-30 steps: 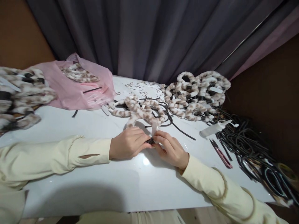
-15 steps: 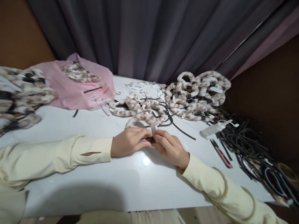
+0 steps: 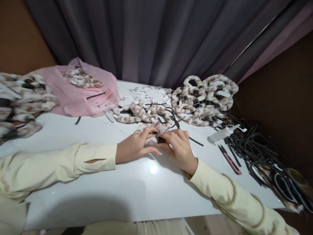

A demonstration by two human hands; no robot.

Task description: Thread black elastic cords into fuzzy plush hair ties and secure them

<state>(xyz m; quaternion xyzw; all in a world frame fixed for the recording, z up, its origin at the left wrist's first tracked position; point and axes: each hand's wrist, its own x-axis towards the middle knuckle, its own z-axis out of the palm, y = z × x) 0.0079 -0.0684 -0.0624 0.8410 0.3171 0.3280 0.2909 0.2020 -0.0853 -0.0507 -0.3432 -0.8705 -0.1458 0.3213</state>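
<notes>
A furry white-and-brown ring (image 3: 151, 141) with a black wrapped section (image 3: 161, 140) lies between my hands at the middle of the table. My left hand (image 3: 139, 143) is around its left part, thumb and fingers apart with fur between them. My right hand (image 3: 178, 147) has its fingers closed on the black section from the right. More furry rings (image 3: 127, 118) and dark cords lie just behind my hands. Part of the held ring is hidden by my fingers.
A pink plastic bag (image 3: 81, 98) and furry pieces (image 3: 31, 101) are at the left. Furry rings (image 3: 205, 98) pile up at the back right. A white bottle (image 3: 221, 134), pink-handled snips (image 3: 231, 161) and tangled black cords (image 3: 259, 147) lie at the right.
My left thumb and fingers have spread apart, and white fur now shows between my hands. My right fingers have moved over the black section. The pale strip that stood up is mostly hidden.
</notes>
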